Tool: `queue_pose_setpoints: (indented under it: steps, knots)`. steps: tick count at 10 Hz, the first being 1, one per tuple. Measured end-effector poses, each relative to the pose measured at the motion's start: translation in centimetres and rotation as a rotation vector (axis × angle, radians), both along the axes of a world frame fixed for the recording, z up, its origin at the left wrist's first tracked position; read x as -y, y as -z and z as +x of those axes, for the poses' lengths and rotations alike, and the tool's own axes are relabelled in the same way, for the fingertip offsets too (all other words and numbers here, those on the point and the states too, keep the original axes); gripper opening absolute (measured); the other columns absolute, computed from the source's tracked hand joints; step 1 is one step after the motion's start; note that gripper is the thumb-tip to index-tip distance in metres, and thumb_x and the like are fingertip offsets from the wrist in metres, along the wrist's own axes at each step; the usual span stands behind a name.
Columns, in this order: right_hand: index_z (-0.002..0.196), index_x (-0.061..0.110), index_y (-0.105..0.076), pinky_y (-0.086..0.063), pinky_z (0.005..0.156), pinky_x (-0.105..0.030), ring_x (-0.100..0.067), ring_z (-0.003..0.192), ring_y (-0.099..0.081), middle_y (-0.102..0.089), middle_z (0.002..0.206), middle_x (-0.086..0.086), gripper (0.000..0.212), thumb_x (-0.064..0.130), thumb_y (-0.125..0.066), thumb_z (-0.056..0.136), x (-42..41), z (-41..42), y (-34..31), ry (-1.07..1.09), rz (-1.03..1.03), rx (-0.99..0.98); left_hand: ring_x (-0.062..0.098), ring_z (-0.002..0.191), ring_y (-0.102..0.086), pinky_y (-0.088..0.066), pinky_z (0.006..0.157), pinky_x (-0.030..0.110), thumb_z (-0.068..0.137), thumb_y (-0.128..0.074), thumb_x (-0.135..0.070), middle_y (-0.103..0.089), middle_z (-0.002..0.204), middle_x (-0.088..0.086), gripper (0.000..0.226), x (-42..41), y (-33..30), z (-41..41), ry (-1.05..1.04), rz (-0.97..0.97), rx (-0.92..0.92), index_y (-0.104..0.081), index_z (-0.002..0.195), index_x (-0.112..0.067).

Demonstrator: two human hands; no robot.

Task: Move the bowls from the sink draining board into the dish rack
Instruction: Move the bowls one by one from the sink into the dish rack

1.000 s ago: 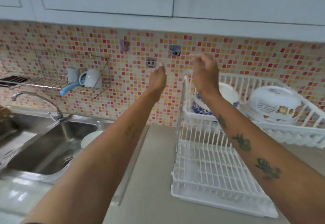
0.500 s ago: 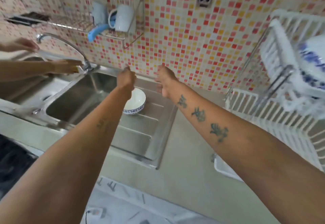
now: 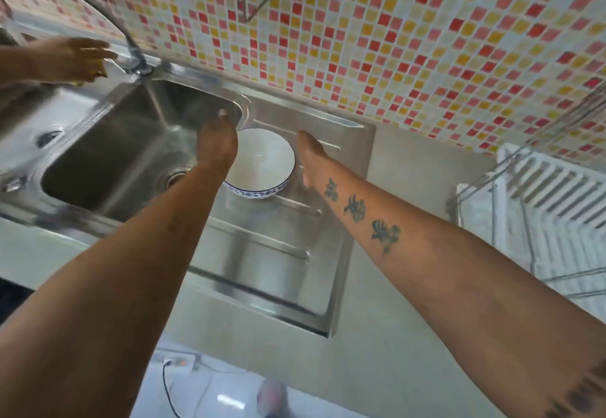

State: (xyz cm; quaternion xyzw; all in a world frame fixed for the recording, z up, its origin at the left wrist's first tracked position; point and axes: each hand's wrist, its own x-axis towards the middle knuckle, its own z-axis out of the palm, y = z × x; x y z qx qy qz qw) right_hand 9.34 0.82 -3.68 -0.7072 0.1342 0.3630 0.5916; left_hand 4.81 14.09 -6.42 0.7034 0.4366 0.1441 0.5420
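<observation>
A white bowl (image 3: 262,163) with a blue patterned outside stands upright on the steel draining board (image 3: 278,253), just right of the sink basin. My left hand (image 3: 216,143) is over the bowl's left rim and my right hand (image 3: 310,158) is beside its right rim. The fingers of both hands are spread. I cannot tell whether either hand touches the bowl. The white dish rack (image 3: 551,220) stands at the right edge of the view, only partly seen.
The sink basin (image 3: 131,155) with its drain lies to the left, and the tap (image 3: 131,47) rises behind it. Another person's hand (image 3: 70,60) reaches toward the tap from the left. A tiled wall runs behind. Grey counter (image 3: 410,188) separates draining board and rack.
My view swung from the dish rack down to the sink. Both hands came down from in front of the wall to either side of the bowl.
</observation>
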Motion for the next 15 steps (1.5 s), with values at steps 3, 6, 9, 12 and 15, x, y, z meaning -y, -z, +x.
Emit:
queue_pose_setpoints:
  steps: [3, 6, 9, 12, 15]
  knots:
    - [0.100, 0.022, -0.055, -0.040, 0.102, -0.038, -0.026, 0.114, -0.055, -0.057, 0.126, 0.001, 0.041, 0.045, -0.031, 0.078, -3.6, 4.1, 8.4, -0.075, -0.128, 0.060, 0.036, 0.137, -0.039, -0.031, 0.112, 0.040, 0.099, -0.022, -0.054, -0.039, 0.151, 0.018, 0.073, -1.4, 3.7, 1.1, -0.081, -0.222, -0.147, -0.034, 0.145, 0.002]
    - [0.127, 0.018, -0.053, -0.048, 0.099, -0.054, -0.035, 0.114, -0.060, -0.059, 0.131, -0.012, 0.062, 0.052, -0.030, 0.081, -4.2, 4.1, 9.5, -0.064, -0.114, 0.016, 0.036, 0.128, -0.050, -0.043, 0.105, 0.051, 0.095, -0.027, -0.058, -0.046, 0.146, 0.012, 0.071, -1.5, 3.1, 0.4, -0.138, -0.411, -0.093, -0.036, 0.145, -0.010]
    - [0.128, 0.017, -0.055, -0.047, 0.099, -0.050, -0.033, 0.107, -0.063, -0.063, 0.126, -0.011, 0.061, 0.051, -0.032, 0.083, 0.2, 2.5, 3.2, 0.053, -0.074, 0.029, 0.037, 0.123, -0.052, -0.045, 0.100, 0.053, 0.097, -0.027, -0.056, -0.048, 0.140, 0.010, 0.063, 2.7, -0.1, -0.7, -0.115, -0.488, -0.083, -0.035, 0.145, -0.016]
    - [0.133, 0.011, -0.051, -0.047, 0.102, -0.050, -0.035, 0.116, -0.059, -0.057, 0.133, -0.014, 0.068, 0.058, -0.046, 0.084, 8.9, -0.6, -10.2, 0.153, 0.180, 0.307, 0.030, 0.120, -0.053, -0.042, 0.100, 0.044, 0.094, -0.023, -0.063, -0.053, 0.134, 0.004, 0.062, 10.4, -12.9, -2.1, -0.022, -0.490, 0.091, -0.042, 0.138, -0.024]
    - [0.114, 0.015, -0.067, -0.053, 0.095, -0.050, -0.034, 0.105, -0.065, -0.067, 0.119, -0.011, 0.061, 0.057, -0.054, 0.072, 20.3, -6.3, -25.5, 0.196, 0.389, 0.712, 0.039, 0.096, -0.057, -0.043, 0.085, 0.064, 0.091, -0.019, -0.067, -0.060, 0.108, 0.012, 0.060, 18.3, -27.3, -6.5, 0.360, -0.556, 0.403, -0.060, 0.104, -0.025]
